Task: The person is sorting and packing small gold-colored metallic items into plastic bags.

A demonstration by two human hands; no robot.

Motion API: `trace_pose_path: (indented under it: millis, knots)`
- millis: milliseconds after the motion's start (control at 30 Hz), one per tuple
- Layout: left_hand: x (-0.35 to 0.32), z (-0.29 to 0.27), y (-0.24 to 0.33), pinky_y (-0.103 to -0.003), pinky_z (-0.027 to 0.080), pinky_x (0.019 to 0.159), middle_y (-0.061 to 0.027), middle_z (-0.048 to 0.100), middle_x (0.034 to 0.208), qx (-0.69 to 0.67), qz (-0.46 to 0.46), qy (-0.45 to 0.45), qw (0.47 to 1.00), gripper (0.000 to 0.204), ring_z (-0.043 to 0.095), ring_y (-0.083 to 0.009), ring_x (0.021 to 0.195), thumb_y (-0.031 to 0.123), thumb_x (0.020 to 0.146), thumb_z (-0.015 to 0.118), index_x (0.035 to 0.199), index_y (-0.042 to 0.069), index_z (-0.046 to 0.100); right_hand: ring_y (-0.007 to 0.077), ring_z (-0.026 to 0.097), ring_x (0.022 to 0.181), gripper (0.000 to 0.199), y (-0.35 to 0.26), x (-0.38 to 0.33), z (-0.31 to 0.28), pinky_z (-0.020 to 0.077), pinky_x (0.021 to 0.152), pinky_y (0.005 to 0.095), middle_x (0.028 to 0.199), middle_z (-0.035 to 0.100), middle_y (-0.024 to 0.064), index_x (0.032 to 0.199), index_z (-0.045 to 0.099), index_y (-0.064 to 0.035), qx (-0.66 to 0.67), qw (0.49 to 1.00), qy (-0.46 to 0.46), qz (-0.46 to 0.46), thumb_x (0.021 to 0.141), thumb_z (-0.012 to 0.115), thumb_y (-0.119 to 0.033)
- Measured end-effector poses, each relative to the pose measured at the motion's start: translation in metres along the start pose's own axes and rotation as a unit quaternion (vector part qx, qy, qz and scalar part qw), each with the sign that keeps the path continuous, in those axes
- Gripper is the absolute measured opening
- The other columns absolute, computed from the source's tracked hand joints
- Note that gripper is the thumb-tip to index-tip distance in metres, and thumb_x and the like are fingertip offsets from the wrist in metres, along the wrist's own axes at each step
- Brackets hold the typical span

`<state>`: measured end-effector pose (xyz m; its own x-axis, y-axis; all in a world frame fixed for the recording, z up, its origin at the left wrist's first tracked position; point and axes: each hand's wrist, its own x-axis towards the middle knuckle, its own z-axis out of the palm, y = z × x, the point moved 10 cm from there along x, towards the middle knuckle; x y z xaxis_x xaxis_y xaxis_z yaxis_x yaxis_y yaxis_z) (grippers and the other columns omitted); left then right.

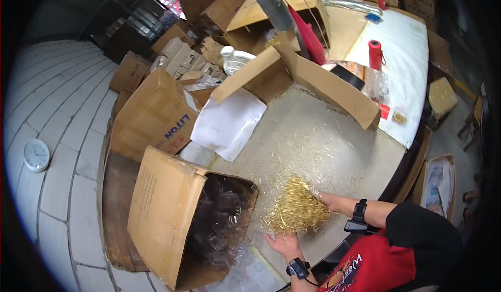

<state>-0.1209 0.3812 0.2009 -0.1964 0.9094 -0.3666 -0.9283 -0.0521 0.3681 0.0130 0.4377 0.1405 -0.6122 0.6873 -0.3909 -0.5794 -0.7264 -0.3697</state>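
Observation:
A heap of thin gold-coloured metal pieces [297, 208] lies on the grey work surface [334, 130]. At its near edge is my left hand [285, 244], palm against the heap and thumb spread away; the other fingertips are partly covered. My right hand [326, 201] rests along the heap's right side, fingers stretched against it, with something white at the fingers and the tips hidden. Between them the two hands cup the pile. Loose gold pieces are scattered beyond it. Each wrist carries a black strapped device.
Left of the heap, an open cardboard box [167, 213] on its side holds dark clear plastic pieces. A white sheet [229, 122] lies behind it. A cardboard barrier [334, 86] edges the surface. A red flask [375, 55] stands on the white-covered table [404, 46].

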Motion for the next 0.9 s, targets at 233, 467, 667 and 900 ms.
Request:
trace_pose_path:
  millis: [233,467,667,900]
  knots:
    - [0.0,-0.002,-0.036,-0.049,0.026,0.108,-0.0185,0.042,0.137,-0.053,-0.071,-0.038,0.995,0.066,0.038,-0.0362,0.126,0.046,0.09,0.043,0.135,-0.002,0.035,0.0216,0.063,0.092,0.048,-0.042,-0.006,-0.011,0.0532,0.082,0.0386,0.107,0.064,0.011,0.118,0.054,-0.0009,-0.061,0.992,0.054,-0.093,0.09,0.055,-0.041]
    - [0.015,0.019,-0.05,-0.049,0.028,0.106,-0.0195,0.039,0.139,0.136,-0.102,-0.023,0.985,0.064,0.038,-0.0367,0.126,0.04,0.092,0.042,0.136,-0.005,0.03,0.0249,0.063,0.091,0.042,-0.056,-0.016,-0.016,0.0524,0.083,0.0412,0.102,0.065,0.0141,0.112,0.056,-0.0005,0.002,0.992,0.094,-0.086,0.094,0.046,-0.037]
    - [0.023,0.004,-0.063,-0.049,0.029,0.106,-0.0191,0.041,0.137,-0.069,-0.179,-0.097,0.977,0.062,0.039,-0.0363,0.126,0.04,0.091,0.041,0.135,-0.003,0.034,0.026,0.062,0.095,0.048,-0.049,-0.014,-0.032,0.05,0.088,0.0429,0.108,0.063,0.0136,0.114,0.057,-0.0012,0.045,0.992,0.105,-0.06,0.092,0.048,-0.044]
    - [0.007,0.011,-0.067,-0.051,0.03,0.105,-0.0197,0.043,0.136,0.01,-0.124,-0.016,0.992,0.062,0.038,-0.0367,0.127,0.042,0.09,0.037,0.134,-0.002,0.038,0.0258,0.063,0.091,0.04,-0.049,-0.012,-0.031,0.0507,0.085,0.0433,0.103,0.065,0.0137,0.108,0.06,-0.0022,0.057,0.991,0.118,-0.03,0.092,0.038,-0.032]
